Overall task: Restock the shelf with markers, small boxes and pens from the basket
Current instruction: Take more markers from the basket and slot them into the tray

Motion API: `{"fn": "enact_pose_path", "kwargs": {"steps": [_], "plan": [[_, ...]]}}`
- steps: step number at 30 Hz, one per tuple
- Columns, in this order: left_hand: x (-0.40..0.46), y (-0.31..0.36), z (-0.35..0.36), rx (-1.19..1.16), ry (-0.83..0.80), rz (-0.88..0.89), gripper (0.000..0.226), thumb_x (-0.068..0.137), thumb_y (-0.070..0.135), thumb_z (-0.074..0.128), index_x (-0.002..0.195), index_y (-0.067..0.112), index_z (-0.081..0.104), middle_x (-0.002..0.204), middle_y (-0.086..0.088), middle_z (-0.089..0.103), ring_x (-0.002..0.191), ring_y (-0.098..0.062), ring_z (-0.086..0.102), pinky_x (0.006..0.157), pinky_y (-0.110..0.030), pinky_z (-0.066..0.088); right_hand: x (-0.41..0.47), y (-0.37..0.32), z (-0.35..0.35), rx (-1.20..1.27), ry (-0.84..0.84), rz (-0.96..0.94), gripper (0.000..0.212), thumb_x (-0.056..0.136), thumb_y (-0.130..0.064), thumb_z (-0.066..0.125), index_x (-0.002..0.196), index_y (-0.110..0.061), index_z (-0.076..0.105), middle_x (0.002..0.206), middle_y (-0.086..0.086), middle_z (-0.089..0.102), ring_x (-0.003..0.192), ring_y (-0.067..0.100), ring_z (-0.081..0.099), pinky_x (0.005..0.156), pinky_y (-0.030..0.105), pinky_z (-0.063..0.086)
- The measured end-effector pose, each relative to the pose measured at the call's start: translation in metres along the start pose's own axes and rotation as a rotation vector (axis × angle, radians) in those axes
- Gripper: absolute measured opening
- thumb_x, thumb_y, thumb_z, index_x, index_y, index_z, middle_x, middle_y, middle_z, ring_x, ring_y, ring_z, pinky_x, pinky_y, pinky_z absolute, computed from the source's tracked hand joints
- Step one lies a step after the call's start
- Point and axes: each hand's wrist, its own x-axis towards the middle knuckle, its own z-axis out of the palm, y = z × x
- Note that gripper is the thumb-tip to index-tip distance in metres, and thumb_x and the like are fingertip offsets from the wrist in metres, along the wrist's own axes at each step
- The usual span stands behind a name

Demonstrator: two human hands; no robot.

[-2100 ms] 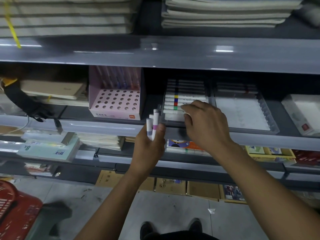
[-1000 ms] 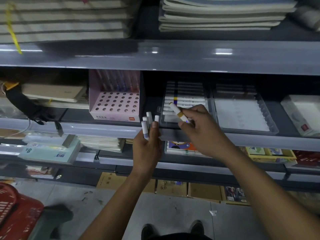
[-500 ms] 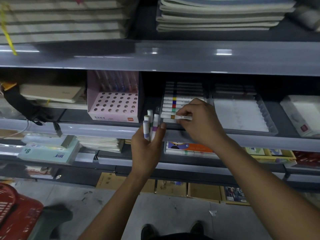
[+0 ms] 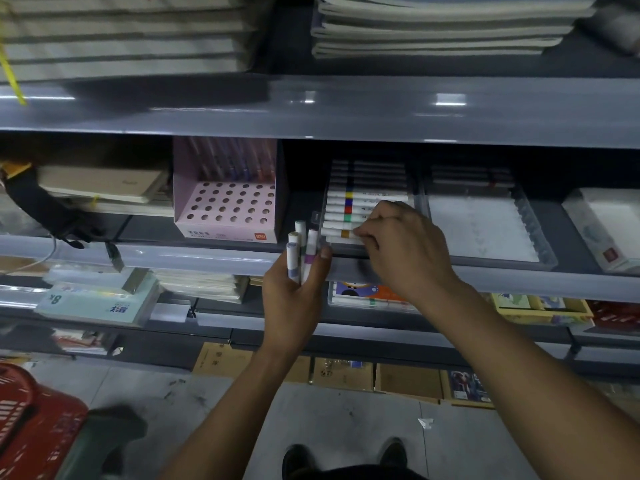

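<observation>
On the middle shelf [image 4: 207, 258] a clear tray [image 4: 420, 202] holds a row of white markers with coloured bands. My right hand [image 4: 401, 251] reaches over the tray's front edge, its curled fingertips pinching the front marker with the ochre band [image 4: 337, 233] as it lies in the row. My left hand [image 4: 294, 299] is just left of the tray, below the shelf edge. It grips a bundle of several white markers [image 4: 300, 249] upright, with purple bands showing. The red basket [image 4: 31, 420] sits on the floor at the lower left.
A pink pen display box with round holes [image 4: 227, 206] stands left of the marker tray. A second clear tray [image 4: 485, 230] lies to the right, then a white box [image 4: 609, 230]. Stacks of notebooks fill the top shelf. Cardboard boxes line the floor below.
My right hand took a marker from the bundle, carried it over the tray and laid it at the front of the row. The left hand stayed put, still holding the bundle.
</observation>
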Motion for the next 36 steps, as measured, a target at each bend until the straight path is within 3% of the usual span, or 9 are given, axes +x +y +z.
{"fn": "enact_pose_path", "kwargs": {"steps": [3, 8, 12, 15, 18, 22, 27, 32, 36], "plan": [[0.0, -0.002, 0.0, -0.012, -0.011, -0.016, 0.025, 0.1, 0.034, 0.068, 0.082, 0.016, 0.065, 0.067, 0.004, 0.066, 0.06, -0.01, 0.062, 0.054, -0.02, 0.048, -0.002, -0.003, 0.0, -0.113, -0.043, -0.028, 0.03, 0.082, -0.004, 0.077, 0.104, -0.024, 0.082, 0.097, -0.005, 0.063, 0.098, 0.021, 0.06, 0.064, 0.034, 0.054], [0.0, -0.004, 0.002, -0.008, -0.012, -0.045, 0.026, 0.099, 0.038, 0.068, 0.084, 0.017, 0.066, 0.07, 0.001, 0.067, 0.062, -0.016, 0.063, 0.055, -0.028, 0.051, -0.01, -0.01, -0.008, -0.21, -0.117, -0.099, 0.031, 0.091, -0.007, 0.064, 0.118, -0.017, 0.075, 0.11, -0.002, 0.059, 0.109, 0.021, 0.051, 0.064, 0.032, 0.046], [-0.002, 0.004, 0.004, -0.06, -0.023, -0.094, 0.04, 0.092, 0.055, 0.062, 0.081, 0.016, 0.061, 0.063, -0.001, 0.061, 0.059, -0.021, 0.058, 0.057, -0.039, 0.05, -0.015, -0.011, -0.006, -0.168, -0.104, -0.045, 0.038, 0.081, -0.005, 0.07, 0.118, -0.015, 0.077, 0.106, -0.002, 0.062, 0.108, 0.022, 0.054, 0.066, 0.035, 0.054], [-0.004, 0.012, 0.003, -0.263, -0.105, -0.211, 0.047, 0.097, 0.057, 0.049, 0.083, 0.013, 0.057, 0.056, 0.001, 0.047, 0.049, -0.012, 0.043, 0.048, -0.028, 0.038, -0.024, -0.01, -0.001, -0.043, 0.038, -0.024, 0.034, 0.081, -0.003, 0.069, 0.112, -0.012, 0.078, 0.102, 0.0, 0.065, 0.102, 0.023, 0.06, 0.068, 0.035, 0.057], [-0.003, 0.016, 0.002, -0.369, -0.132, -0.331, 0.044, 0.11, 0.044, 0.041, 0.087, 0.011, 0.056, 0.058, 0.0, 0.041, 0.047, -0.011, 0.036, 0.045, -0.026, 0.03, -0.035, -0.013, 0.004, 0.156, 0.123, 0.008, 0.026, 0.092, -0.01, 0.062, 0.115, -0.012, 0.077, 0.105, 0.0, 0.065, 0.102, 0.019, 0.059, 0.083, 0.031, 0.054], [-0.002, 0.015, -0.001, -0.419, -0.165, -0.413, 0.027, 0.11, 0.025, 0.045, 0.093, 0.006, 0.055, 0.062, -0.004, 0.044, 0.05, -0.015, 0.036, 0.044, -0.027, 0.031, -0.044, -0.027, 0.006, 0.485, 0.013, 0.089, 0.016, 0.099, -0.022, 0.061, 0.106, -0.018, 0.075, 0.102, -0.009, 0.066, 0.095, 0.009, 0.061, 0.084, 0.032, 0.056], [-0.004, 0.015, -0.008, -0.493, -0.212, -0.41, 0.021, 0.107, 0.021, 0.052, 0.106, 0.003, 0.062, 0.066, -0.007, 0.056, 0.053, -0.018, 0.049, 0.047, -0.028, 0.04, -0.046, -0.038, 0.006, 0.89, -0.108, 0.273, 0.012, 0.096, -0.03, 0.071, 0.105, -0.022, 0.073, 0.091, -0.011, 0.072, 0.089, 0.01, 0.07, 0.085, 0.041, 0.061], [-0.008, 0.018, -0.009, -0.495, -0.185, -0.416, 0.023, 0.105, 0.015, 0.054, 0.103, -0.004, 0.066, 0.07, -0.017, 0.063, 0.054, -0.029, 0.058, 0.049, -0.031, 0.051, -0.044, -0.038, 0.003, 1.005, -0.139, 0.371, 0.023, 0.085, -0.036, 0.082, 0.103, -0.025, 0.073, 0.085, -0.013, 0.072, 0.083, 0.006, 0.069, 0.081, 0.033, 0.06], [-0.008, 0.02, -0.007, -0.52, -0.202, -0.4, 0.034, 0.107, 0.02, 0.052, 0.115, -0.01, 0.068, 0.105, -0.026, 0.076, 0.095, -0.04, 0.075, 0.078, -0.036, 0.063, -0.046, -0.039, 0.004, 0.982, -0.202, 0.339, 0.038, 0.075, -0.035, 0.091, 0.108, -0.029, 0.071, 0.084, -0.017, 0.069, 0.08, 0.005, 0.067, 0.073, 0.022, 0.057]]}}
